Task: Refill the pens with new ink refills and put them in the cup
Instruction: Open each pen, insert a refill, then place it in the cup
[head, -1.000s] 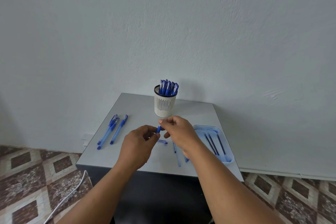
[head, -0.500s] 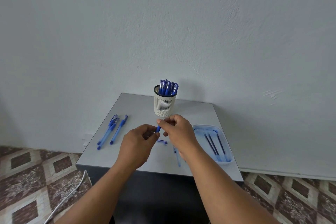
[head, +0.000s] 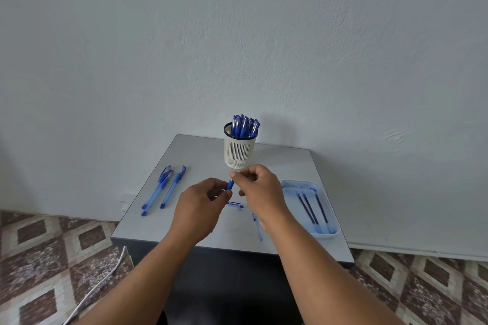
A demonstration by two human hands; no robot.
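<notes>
Blue plastic pen section (head: 230, 185), held over the middle of the grey table (head: 200, 155) — the left hand (head: 196, 208) grips its lower end with curled fingers, the right hand (head: 260, 190) pinches its upper tip. Just behind stands the white slotted cup (head: 239, 152), full of upright blue pens (head: 245, 126). A blue pen cap (head: 235, 204) lies below the hands; a clear pen barrel (head: 258, 227) lies beside the right wrist. 3 blue capped pens (head: 163, 187) lie at left. At right, a pale blue tray (head: 327, 236) holds 3 dark ink refills (head: 311, 210).
</notes>
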